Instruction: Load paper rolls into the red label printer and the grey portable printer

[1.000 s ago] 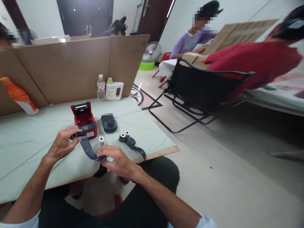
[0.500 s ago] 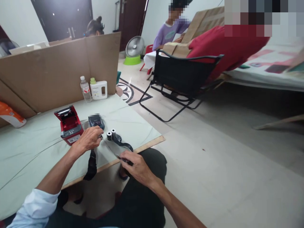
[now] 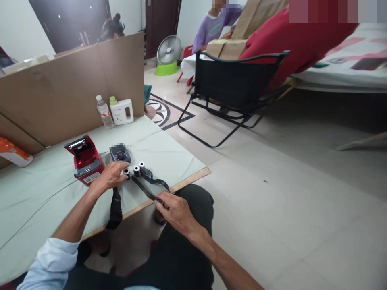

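Note:
My left hand [image 3: 110, 175] rests on the table with its fingers curled round a small roll [image 3: 126, 172], and a dark strip [image 3: 115, 209] hangs from under it over the table edge. My right hand [image 3: 175, 209] pinches the loose end of another dark strip [image 3: 148, 191] that runs back to the rolls. Two more small rolls [image 3: 137, 169] stand just right of my left hand. A red label printer [image 3: 84, 159] sits with its lid open to the left, and a dark device [image 3: 120, 153] lies behind the rolls.
A water bottle [image 3: 104, 112] and a white jug [image 3: 121, 111] stand against the cardboard screen [image 3: 69, 86]. An orange bottle [image 3: 13, 152] lies far left. A black folding chair [image 3: 236, 86] and a fan [image 3: 167, 52] are on the floor to the right, with other people beyond.
My left hand moved from holding the strip up in the air down to the rolls on the table. My right hand drew its strip end back toward my lap. The view swung left.

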Tool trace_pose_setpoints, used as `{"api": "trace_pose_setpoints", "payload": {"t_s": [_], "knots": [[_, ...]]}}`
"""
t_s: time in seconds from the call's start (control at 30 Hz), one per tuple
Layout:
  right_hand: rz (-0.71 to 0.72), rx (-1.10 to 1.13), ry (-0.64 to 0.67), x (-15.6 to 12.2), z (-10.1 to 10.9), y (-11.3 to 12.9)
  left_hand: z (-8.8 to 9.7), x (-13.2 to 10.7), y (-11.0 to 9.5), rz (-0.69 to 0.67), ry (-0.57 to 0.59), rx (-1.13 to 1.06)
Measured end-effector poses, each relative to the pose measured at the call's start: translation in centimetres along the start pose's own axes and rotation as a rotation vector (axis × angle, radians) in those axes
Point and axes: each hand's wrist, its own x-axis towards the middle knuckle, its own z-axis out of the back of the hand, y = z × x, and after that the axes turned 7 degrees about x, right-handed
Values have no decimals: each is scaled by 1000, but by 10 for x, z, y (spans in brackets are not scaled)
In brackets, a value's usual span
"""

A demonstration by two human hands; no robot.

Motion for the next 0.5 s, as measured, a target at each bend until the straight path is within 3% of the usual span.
{"api": "trace_pose_setpoints", "payload": {"t_s": [0.13, 0.23, 0.37, 0.5], "knots": [[-25, 0, 0, -6, 1, 1, 28, -25, 15, 43, -148, -34], [-22, -8, -25, -10, 2, 6, 39, -42, 17, 18, -117, 16], [22, -1, -100, -11, 5, 16, 30, -56, 14, -15, -15, 68], [73, 6, -162, -7, 9, 30, 15, -61, 15, -2, 13, 77]]}}
